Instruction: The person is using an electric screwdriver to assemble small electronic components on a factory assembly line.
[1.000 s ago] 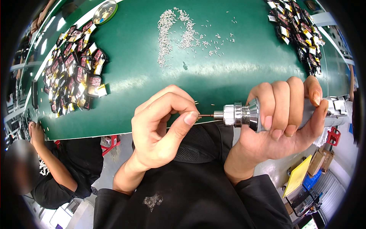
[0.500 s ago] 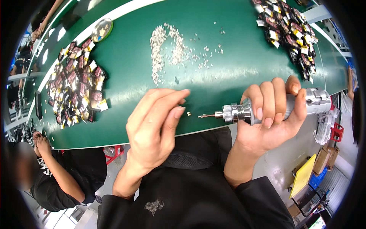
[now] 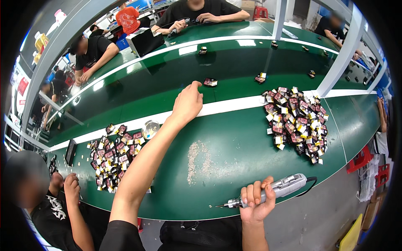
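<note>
- Heaps of black-cased devices (image 3: 295, 121) lie right and left on the desk (image 3: 251, 167), the left heap (image 3: 111, 157) partly behind the left forearm (image 3: 142, 175).
- Tiny screw-like pieces (image 3: 192, 161) lie between the heaps.
- Electric screwdriver (image 3: 289, 184): gripped in the closed right hand (image 3: 256, 201), bit pointing left.
- Single device (image 3: 210, 82): beyond the white rail (image 3: 234, 104), beside the fingertips of the left hand (image 3: 188, 103); palm hidden, so I cannot tell that hand's opening or hold.
</note>
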### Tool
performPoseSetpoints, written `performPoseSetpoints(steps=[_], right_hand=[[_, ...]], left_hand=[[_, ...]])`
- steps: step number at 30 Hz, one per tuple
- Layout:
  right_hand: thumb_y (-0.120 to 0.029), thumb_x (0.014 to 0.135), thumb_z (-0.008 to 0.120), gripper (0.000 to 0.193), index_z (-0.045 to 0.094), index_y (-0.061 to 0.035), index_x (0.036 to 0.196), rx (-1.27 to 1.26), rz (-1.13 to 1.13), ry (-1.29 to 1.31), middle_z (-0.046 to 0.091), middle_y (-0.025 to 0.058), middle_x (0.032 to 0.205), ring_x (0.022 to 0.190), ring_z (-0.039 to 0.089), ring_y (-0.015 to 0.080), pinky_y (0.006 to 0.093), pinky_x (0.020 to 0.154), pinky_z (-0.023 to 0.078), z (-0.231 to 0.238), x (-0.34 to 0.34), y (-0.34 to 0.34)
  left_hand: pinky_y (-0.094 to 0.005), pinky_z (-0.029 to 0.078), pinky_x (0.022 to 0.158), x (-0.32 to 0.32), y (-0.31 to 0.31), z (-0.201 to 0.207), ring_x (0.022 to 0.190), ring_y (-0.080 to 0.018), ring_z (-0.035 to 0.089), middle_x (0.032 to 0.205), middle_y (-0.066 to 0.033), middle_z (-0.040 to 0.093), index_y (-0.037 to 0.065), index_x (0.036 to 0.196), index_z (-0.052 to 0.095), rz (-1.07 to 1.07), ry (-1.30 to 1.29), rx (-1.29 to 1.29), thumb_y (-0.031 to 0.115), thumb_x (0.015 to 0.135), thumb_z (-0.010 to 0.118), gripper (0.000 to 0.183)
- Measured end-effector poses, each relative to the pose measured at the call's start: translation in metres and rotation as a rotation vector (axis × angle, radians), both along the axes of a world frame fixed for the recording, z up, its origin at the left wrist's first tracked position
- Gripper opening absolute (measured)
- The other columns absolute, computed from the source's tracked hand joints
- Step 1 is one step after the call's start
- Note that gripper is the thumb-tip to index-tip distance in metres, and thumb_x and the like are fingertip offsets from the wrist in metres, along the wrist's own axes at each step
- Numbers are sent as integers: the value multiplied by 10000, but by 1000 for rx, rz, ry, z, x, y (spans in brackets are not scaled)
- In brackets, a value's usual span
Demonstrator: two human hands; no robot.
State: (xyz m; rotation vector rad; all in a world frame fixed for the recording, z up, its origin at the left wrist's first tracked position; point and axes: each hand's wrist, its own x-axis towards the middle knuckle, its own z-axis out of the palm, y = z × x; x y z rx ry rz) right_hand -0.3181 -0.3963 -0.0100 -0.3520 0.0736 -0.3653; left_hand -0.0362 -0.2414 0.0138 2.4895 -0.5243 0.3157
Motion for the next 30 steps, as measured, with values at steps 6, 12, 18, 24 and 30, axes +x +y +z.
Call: performPoseSetpoints(steps=[6,12,18,24,30], right_hand=[[-194,920,475,103,460,-98,886,28,73,-8,343,3,500,407,338,113,293,475,359,-8,-1,-1],[-206,922,486,121,458,-100,871,26,88,20,343,-15,494,400,341,99,286,465,373,-3,-1,-5],[-158,918,486,82,462,-87,885,-25,102,-77,364,0,505,407,358,117,295,479,374,-10,-35,-25],[-115,908,480,65,452,-61,883,-140,57,-121,394,15,512,391,370,114,283,465,391,-4,-63,-39],[-123,927,436,53,448,-73,915,-169,1,-79,377,7,507,391,369,114,280,451,386,-17,-69,-37]], left_hand=[[-428,483,860,52,-48,-12,1049,-348,549,1108,-218,543,-23,1194,476,173,-35,303,218,798,654,497],[-429,452,884,54,-38,-11,989,-375,552,1031,-221,597,-51,1070,597,22,-140,318,91,777,575,327],[-398,448,898,-99,-61,20,1033,-352,532,1162,-181,513,-37,1183,523,-582,-137,99,-64,766,586,422],[-410,464,879,-227,-54,8,1096,-358,514,1236,-190,501,-68,1206,514,-891,43,129,-60,690,607,524],[-386,511,797,-247,-68,-8,993,-345,572,1138,-185,570,-88,1084,563,-860,-17,15,-78,630,621,458]])
